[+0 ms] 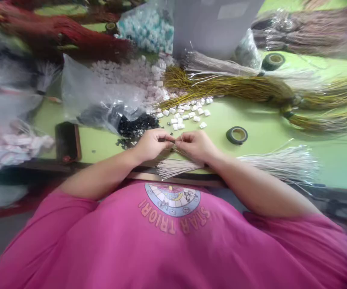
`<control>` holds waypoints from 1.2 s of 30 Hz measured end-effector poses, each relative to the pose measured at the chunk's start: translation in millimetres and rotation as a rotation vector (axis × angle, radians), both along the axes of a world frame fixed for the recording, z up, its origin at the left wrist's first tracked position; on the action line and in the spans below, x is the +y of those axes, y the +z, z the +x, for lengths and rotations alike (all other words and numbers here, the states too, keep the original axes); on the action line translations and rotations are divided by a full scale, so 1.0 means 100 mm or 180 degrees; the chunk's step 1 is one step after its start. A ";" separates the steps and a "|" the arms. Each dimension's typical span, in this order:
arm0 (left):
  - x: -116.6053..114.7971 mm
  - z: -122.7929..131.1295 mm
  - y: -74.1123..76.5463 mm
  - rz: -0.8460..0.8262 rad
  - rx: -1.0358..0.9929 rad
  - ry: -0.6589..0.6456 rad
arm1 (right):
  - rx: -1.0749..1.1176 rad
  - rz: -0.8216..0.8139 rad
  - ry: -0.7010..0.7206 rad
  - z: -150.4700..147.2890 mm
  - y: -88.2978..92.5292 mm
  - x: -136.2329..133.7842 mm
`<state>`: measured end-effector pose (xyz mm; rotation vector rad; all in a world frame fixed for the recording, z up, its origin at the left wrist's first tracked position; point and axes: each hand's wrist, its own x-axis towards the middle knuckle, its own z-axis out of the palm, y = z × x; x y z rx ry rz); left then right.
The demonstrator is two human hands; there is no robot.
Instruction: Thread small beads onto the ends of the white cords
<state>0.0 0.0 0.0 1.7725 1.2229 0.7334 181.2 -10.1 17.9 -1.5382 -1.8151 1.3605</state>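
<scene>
My left hand (pixel 151 145) and my right hand (pixel 198 145) meet fingertip to fingertip above the front edge of the table. Both are closed in a pinch. A thin pale wire (pixel 182 137) shows at the right fingertips. Something small and dark sits at the left fingertips, too small to make out. Under my right hand and forearm lies a bundle of white wires (pixel 178 166), its tips fanned out to the left. A heap of small black pieces (pixel 139 124) is just beyond my left hand. Loose white connectors (pixel 187 116) lie beyond both hands.
A roll of black tape (pixel 237 135) lies right of my hands, another (pixel 273 61) farther back. Yellow wires (pixel 245 89) stretch across the right. A grey bin (pixel 212 30) stands behind. At left are a clear plastic bag (pixel 83 92) and a dark phone (pixel 67 142).
</scene>
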 end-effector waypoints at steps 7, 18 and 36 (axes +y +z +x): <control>0.00 0.05 0.02 -0.0100 0.0076 -0.0068 | 0.0007 0.0083 0.0077 0.02 -0.07 0.04; 0.04 -0.11 0.11 0.0694 0.0603 0.0071 | 0.0523 -0.0026 -0.0732 0.10 -0.14 0.15; -0.11 0.03 0.05 0.1227 0.1805 -0.1093 | 0.0939 -0.0057 -0.0383 0.05 -0.08 0.08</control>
